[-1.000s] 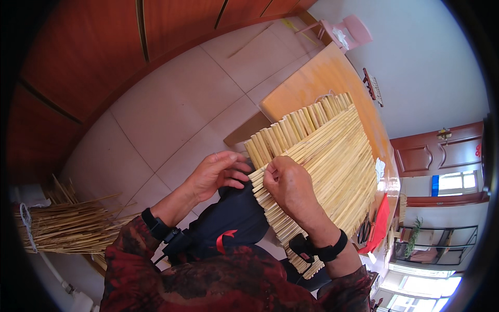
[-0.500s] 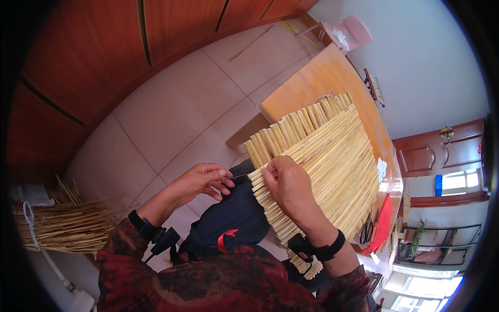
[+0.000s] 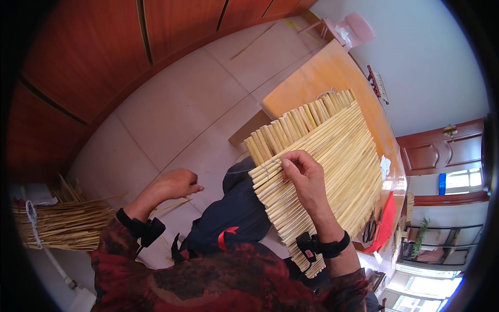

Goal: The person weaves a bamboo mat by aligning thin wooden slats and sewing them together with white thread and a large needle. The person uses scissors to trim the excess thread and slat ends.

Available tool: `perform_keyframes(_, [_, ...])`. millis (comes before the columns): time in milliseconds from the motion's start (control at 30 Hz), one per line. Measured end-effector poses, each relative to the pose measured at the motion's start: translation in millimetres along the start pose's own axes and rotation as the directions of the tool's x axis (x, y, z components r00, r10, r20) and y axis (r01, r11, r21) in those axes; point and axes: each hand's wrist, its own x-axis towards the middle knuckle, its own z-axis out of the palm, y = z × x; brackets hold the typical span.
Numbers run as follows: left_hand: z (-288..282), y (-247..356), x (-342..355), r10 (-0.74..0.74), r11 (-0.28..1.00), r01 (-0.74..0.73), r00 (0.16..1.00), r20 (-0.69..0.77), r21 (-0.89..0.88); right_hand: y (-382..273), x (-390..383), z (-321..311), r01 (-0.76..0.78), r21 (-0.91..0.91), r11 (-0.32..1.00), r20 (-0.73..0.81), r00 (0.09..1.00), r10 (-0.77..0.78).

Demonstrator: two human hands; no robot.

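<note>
A wide, pale yellow mat of parallel straw-like stalks [image 3: 340, 151] is being supported partly by the orange-brown wooden surface [image 3: 312, 78], its near end being held out close to the wearer's lap, which is being covered by dark navy cloth [image 3: 215, 221]. The bare right hand [image 3: 307, 174] is being laid over the mat's near left part, with the forearm being brought in from the lower right, the wrist being raised slightly and the thumb being pointed toward the upper left; the right grip is being partly closed, the fingers being bent downward, and whether a stalk is being pinched cannot be told. The bare left hand [image 3: 179, 183] is being held in the air, well apart from the mat, knuckles up, with the wrist being bent toward the right; its grip is being closed, the fingers being curled inward. A thin, pale thread [image 3: 236, 171] is being stretched from the mat's edge toward the left hand, its far end being too fine to be made out. Black straps [image 3: 332, 249] are being worn on both wrists.
</note>
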Motion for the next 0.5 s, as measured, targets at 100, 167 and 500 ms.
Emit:
perform_keyframes(100, [0,4,-12,0.101,0.851,0.080,0.945,-0.311,0.519,6,-8,1,0.149,-0.181,0.972,0.038,0.989,-0.144])
perform_keyframes(167, [-5,34,-20,0.176,0.982,-0.110,0.817,-0.550,0.151,2,-12,-2,0.218,-0.286,0.933,0.079,0.976,-0.204])
perform_keyframes(500, [9,122,10,0.705,0.705,-0.528,0.457,-0.542,0.473,4,-12,-11,0.260,-0.274,0.926,0.138,0.963,-0.230])
